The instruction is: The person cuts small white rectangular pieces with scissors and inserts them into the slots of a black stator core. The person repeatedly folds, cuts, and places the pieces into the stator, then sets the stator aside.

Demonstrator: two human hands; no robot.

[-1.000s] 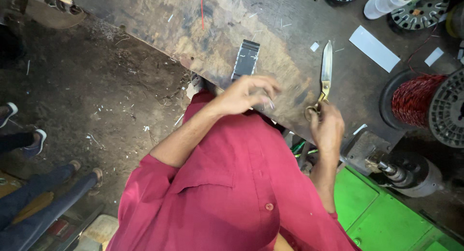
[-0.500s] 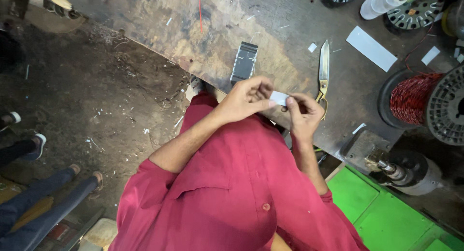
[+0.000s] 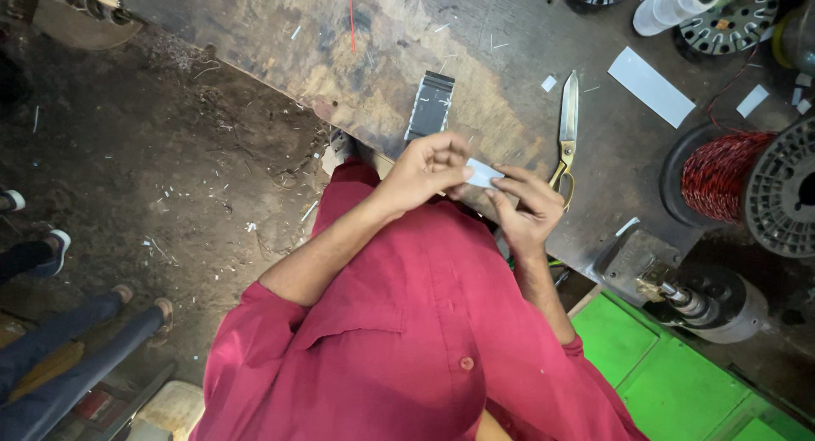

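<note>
Both hands work 1 small white paper slip [image 3: 482, 173] held above the near edge of the workbench [image 3: 399, 33], in front of the red shirt [image 3: 407, 339]. Left hand [image 3: 424, 171] pinches the slip's left end between thumb and fingers; right hand [image 3: 528, 210] pinches the right end with fingertips, palm turned up. The slip looks part bent, so the step in hand reads as folding or shaping it; exact crease line is too small to tell. To do it well, the person should keep both pinches close to the bend, line up the edges before pressing, and run the crease with a thumb pad rather than nails, since thin paper of this kind likely tears or skews easily. Scissors [image 3: 566, 127] lie shut on the bench just beyond the right hand, blades pointing away, so the wrist should stay off them. A grey metal strip [image 3: 429, 106] lies just beyond the left hand. Red wire coil [image 3: 720, 174] and a larger white strip [image 3: 650, 86] sit well apart to the right.
</note>
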